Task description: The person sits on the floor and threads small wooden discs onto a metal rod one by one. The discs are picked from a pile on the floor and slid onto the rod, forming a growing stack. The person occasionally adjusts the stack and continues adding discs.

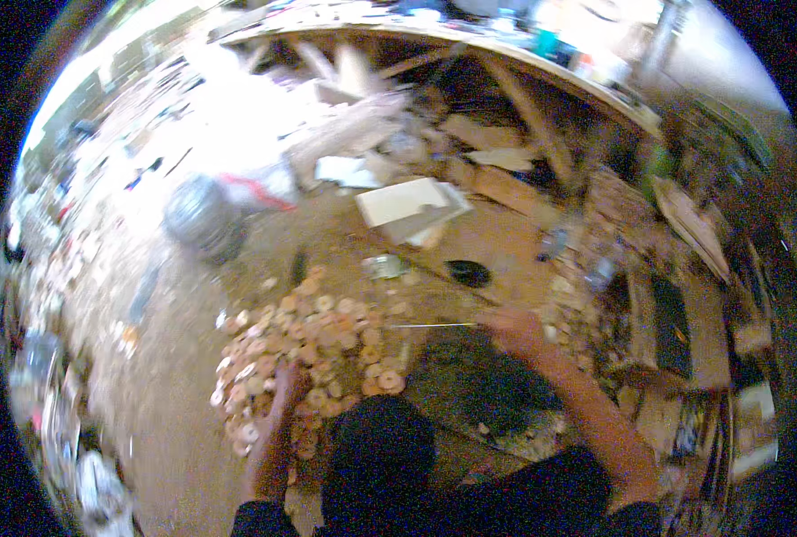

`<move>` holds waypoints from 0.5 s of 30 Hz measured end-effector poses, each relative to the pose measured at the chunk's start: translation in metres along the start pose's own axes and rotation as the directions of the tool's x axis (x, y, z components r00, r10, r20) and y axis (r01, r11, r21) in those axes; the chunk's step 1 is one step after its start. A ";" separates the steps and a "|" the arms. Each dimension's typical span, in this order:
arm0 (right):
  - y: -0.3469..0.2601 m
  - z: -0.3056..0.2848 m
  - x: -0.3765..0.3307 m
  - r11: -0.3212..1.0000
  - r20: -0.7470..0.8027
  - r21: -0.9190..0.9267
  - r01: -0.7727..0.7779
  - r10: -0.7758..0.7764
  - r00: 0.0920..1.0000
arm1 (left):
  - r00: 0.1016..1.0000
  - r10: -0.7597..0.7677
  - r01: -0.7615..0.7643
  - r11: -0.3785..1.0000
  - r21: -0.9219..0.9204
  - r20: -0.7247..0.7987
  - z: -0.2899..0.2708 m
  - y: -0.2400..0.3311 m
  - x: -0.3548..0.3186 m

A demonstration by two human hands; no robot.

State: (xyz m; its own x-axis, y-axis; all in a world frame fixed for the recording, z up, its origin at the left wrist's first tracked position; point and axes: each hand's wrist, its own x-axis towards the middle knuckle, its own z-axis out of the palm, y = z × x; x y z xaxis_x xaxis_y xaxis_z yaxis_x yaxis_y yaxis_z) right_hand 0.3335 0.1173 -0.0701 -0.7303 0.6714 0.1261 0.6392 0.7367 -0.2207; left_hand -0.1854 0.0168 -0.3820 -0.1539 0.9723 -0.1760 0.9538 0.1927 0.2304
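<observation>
A heap of small round wooden discs (pixel 327 322), many with a hole in the middle, lies on the ground in front of me. Reaching down into the heap is my left hand (pixel 293 380); its fingers are blurred among the discs, and I cannot tell whether they hold one. My right hand (pixel 515 333) is closed around one end of a thin, straight metal rod (pixel 434 325). The rod points left, nearly level, toward the right side of the heap. No disc can be made out on it.
A round, plastic-wrapped bundle (pixel 203 217) sits beyond the heap at the left. Pale flat boards (pixel 407 206) and a dark oval piece (pixel 468 273) lie ahead. Wood scraps (pixel 685 224) crowd the right side. A long workbench (pixel 470 46) stands at the back.
</observation>
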 end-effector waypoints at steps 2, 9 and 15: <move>0.004 0.012 -0.001 0.999 -0.006 -0.031 -0.025 0.025 1.000 | 0.999 0.019 -0.022 0.997 -0.077 -0.043 0.010 -0.017 0.002; -0.017 0.002 -0.004 0.993 -0.027 -0.116 -0.036 0.033 0.999 | 0.995 0.015 -0.030 0.988 -0.152 -0.101 0.023 -0.023 0.015; -0.033 -0.020 -0.006 0.997 -0.078 -0.069 -0.030 0.025 0.997 | 0.996 -0.074 0.030 0.816 -0.577 -0.054 -0.049 0.016 -0.012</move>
State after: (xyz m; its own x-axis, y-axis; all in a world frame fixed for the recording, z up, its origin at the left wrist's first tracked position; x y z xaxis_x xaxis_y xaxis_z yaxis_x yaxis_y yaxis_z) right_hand 0.3212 0.0906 -0.0440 -0.6933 0.6936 0.1956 0.6759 0.7200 -0.1576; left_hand -0.1813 0.0149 -0.3299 -0.2380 0.9610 -0.1407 0.6248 0.2624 0.7354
